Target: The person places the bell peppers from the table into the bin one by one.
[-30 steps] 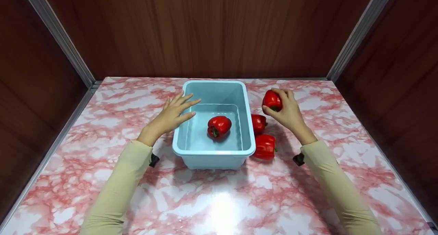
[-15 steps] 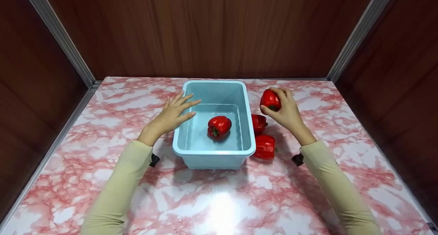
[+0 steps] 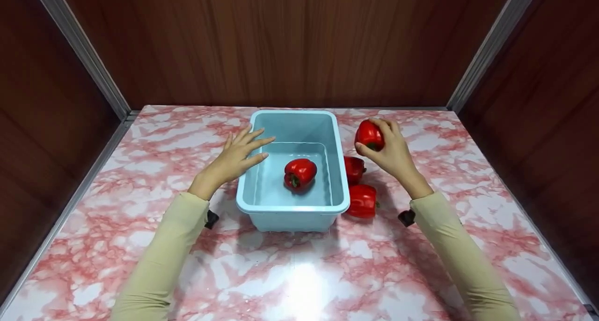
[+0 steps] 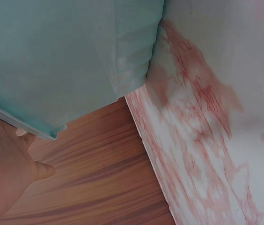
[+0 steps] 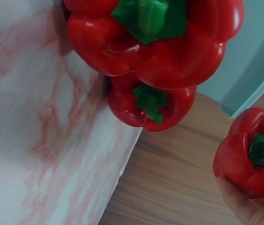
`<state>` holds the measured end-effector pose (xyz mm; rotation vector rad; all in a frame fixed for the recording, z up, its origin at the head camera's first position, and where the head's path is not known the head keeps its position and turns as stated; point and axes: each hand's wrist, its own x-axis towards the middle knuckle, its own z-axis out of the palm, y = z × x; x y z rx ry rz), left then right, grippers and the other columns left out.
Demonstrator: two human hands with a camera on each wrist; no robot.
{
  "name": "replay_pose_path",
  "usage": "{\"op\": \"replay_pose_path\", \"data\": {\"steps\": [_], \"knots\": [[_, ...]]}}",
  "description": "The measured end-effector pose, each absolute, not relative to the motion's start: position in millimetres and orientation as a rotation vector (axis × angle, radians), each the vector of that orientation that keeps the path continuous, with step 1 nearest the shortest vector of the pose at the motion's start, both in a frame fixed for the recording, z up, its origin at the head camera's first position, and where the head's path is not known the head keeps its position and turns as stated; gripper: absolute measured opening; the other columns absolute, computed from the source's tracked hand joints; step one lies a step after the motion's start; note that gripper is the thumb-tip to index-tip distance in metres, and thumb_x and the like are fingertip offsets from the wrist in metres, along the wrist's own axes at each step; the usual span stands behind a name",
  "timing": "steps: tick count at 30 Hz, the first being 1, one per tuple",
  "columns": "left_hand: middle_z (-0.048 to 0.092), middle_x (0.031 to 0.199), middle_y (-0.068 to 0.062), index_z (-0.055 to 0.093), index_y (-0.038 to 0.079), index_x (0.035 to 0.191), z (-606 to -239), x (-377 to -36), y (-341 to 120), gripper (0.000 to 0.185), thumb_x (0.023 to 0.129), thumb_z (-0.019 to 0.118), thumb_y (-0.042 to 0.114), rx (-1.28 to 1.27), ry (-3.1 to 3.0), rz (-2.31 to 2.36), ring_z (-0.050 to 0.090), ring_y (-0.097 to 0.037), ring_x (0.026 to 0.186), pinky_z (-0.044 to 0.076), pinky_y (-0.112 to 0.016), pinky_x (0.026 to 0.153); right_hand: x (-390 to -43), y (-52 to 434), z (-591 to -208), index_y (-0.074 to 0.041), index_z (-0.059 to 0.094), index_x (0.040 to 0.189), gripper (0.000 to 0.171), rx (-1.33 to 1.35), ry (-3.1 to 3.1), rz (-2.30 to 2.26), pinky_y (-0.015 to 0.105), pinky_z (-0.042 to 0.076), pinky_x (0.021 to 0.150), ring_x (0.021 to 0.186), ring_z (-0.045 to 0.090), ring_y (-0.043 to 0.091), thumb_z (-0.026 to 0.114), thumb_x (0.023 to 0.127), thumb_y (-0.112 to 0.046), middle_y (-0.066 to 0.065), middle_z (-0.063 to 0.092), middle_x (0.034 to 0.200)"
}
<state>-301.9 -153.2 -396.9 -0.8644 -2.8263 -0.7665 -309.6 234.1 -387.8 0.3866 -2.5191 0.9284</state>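
The right hand (image 3: 393, 152) is curled round a red bell pepper (image 3: 369, 135), holding it off the marbled tabletop (image 3: 140, 208) just to the right of the light-blue plastic tub (image 3: 293, 207); the right wrist view shows the same pepper (image 5: 249, 157) cupped in the palm, green stem facing the camera. The left hand (image 3: 234, 159) lies flat with straight, spread fingers against the tub's left wall and rim, holding nothing — it appears to be steadying the tub.

By the look of it, the step in hand is carrying a picked-up pepper toward the tub. The next move would call for bringing the pepper leftward over the right rim, high enough to pass it, and letting go over bare floor of the tub rather than on top of the pepper already inside (image 3: 299, 172), which lies near the middle.

Two more red peppers rest on the tabletop beside the tub's right wall — the farther one (image 3: 354, 168) touching or nearly touching it, the nearer one (image 3: 362, 200) by the front corner. They lie below the held pepper's likely path, so only the rim itself stands between it and the tub. Dark wood panels (image 3: 281, 45) close in the back and sides.
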Motion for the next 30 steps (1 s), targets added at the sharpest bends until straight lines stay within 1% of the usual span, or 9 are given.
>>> {"op": "replay_pose_path", "data": {"steps": [10, 18, 23, 26, 30], "knots": [[0.023, 0.153, -0.001, 0.039, 0.037, 0.140, -397.4, -303.0, -153.2, 0.050, 0.093, 0.039, 0.054, -0.872, -2.820, -0.779, 0.001, -0.027, 0.143, -0.006, -0.063, 0.107, -309.4, 230.2, -379.6, -0.018, 0.048, 0.132, 0.067, 0.393, -2.470, 0.966, 0.053, 0.044, 0.092, 0.115, 0.047, 0.033, 0.076, 0.074, -0.037, 0.012, 0.046, 0.127], [0.022, 0.154, 0.000, 0.039, 0.038, 0.140, -396.8, -302.4, -152.8, 0.045, 0.095, 0.045, 0.042, -0.866, -2.824, -0.792, -0.003, -0.021, 0.144, -0.006, -0.062, 0.107, -307.9, 227.5, -377.3, -0.019, 0.049, 0.132, 0.066, 0.403, -2.455, 0.981, 0.053, 0.044, 0.092, 0.115, 0.047, 0.031, 0.075, 0.074, -0.036, 0.010, 0.046, 0.126], [0.022, 0.153, 0.000, 0.037, 0.041, 0.139, -395.9, -302.1, -152.6, 0.045, 0.095, 0.045, 0.041, -0.871, -2.823, -0.783, -0.003, -0.022, 0.144, -0.007, -0.062, 0.107, -306.1, 225.9, -374.0, -0.020, 0.049, 0.131, 0.066, 0.406, -2.449, 0.989, 0.053, 0.044, 0.092, 0.115, 0.047, 0.031, 0.076, 0.074, -0.038, 0.010, 0.046, 0.127], [0.023, 0.153, 0.001, 0.038, 0.040, 0.140, -396.0, -301.9, -152.6, 0.045, 0.095, 0.045, 0.042, -0.868, -2.822, -0.792, -0.003, -0.022, 0.144, -0.007, -0.061, 0.107, -305.0, 224.9, -372.4, -0.019, 0.050, 0.131, 0.066, 0.408, -2.448, 0.987, 0.053, 0.044, 0.092, 0.115, 0.047, 0.031, 0.076, 0.073, -0.039, 0.010, 0.046, 0.127], [0.023, 0.153, 0.001, 0.038, 0.040, 0.140, -396.9, -302.0, -152.9, 0.047, 0.094, 0.041, 0.051, -0.861, -2.826, -0.786, -0.003, -0.022, 0.144, -0.008, -0.061, 0.107, -304.2, 223.7, -371.6, -0.019, 0.050, 0.131, 0.066, 0.409, -2.453, 0.985, 0.052, 0.045, 0.092, 0.115, 0.046, 0.031, 0.075, 0.074, -0.039, 0.010, 0.046, 0.127]]}}
